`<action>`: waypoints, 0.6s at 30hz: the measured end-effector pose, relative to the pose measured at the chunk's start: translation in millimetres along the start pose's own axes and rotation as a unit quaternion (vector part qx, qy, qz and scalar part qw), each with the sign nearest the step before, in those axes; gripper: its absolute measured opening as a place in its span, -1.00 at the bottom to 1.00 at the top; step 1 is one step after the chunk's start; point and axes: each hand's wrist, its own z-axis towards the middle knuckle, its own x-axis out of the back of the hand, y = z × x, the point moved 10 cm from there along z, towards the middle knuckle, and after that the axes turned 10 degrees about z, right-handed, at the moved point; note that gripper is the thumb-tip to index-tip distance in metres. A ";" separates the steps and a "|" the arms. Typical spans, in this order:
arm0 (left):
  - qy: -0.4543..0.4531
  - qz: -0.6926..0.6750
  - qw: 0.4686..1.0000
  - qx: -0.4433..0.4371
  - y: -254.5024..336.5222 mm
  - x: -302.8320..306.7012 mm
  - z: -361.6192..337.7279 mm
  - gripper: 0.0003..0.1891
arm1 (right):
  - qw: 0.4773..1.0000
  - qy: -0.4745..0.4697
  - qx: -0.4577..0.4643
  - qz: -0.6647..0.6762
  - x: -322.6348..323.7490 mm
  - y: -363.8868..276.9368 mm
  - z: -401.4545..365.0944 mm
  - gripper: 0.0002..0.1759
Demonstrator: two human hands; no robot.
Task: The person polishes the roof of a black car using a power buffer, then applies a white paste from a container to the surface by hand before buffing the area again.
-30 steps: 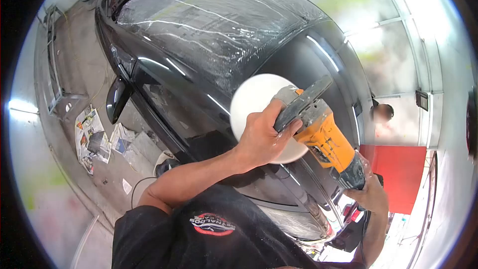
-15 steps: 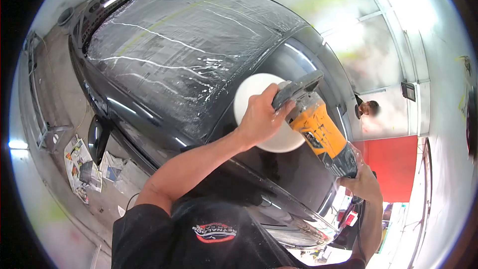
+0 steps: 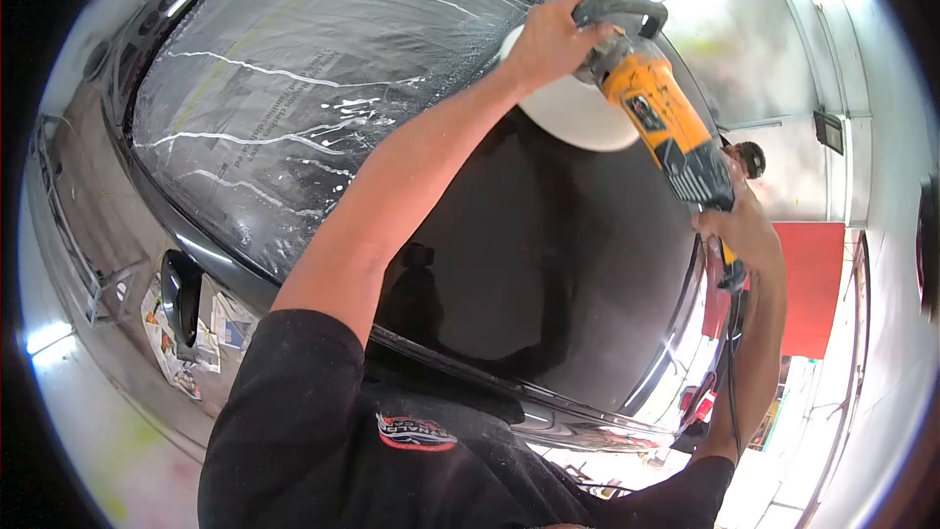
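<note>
An orange-and-black car polisher (image 3: 668, 116) is held in both hands over the glossy black car roof (image 3: 519, 264). My left hand (image 3: 551, 47) is closed around the black front handle (image 3: 627, 10) beside the tool's head. My right hand (image 3: 739, 225) grips the rear end of the body, where the power cord (image 3: 731, 362) hangs down along my forearm. The round white pad (image 3: 583, 120) lies against the far part of the roof, partly hidden by my left hand and the tool.
Plastic sheeting (image 3: 264, 98) with white splatter streaks covers the windshield. A black side mirror (image 3: 181, 296) sticks out at left, above newspapers on the floor. Another person's head (image 3: 751, 159) shows behind the polisher. A red panel (image 3: 813, 284) stands at right.
Both hands have moved the polisher away from my body, toward the far side of the roof. More of the near roof surface now shows. Both grips are kept.
</note>
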 end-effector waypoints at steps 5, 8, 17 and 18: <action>0.013 0.051 0.998 -0.020 -18.8 0.1 15.2 -0.60 | 0.999 0.025 0.035 0.006 -7.4 -7.9 13.9 0.01; 0.023 0.005 0.999 -0.036 -3.6 14.4 -6.6 -0.64 | 0.999 0.010 0.027 -0.024 -13.1 -16.2 -6.6 0.03; 0.026 -0.088 0.970 0.225 42.0 80.6 -156.6 -0.67 | 0.989 -0.056 0.128 -0.042 -55.3 -3.7 -116.7 0.11; 0.011 -0.069 0.977 0.202 50.8 89.8 -171.1 -0.70 | 0.991 -0.068 0.109 -0.022 -61.1 1.5 -130.4 0.12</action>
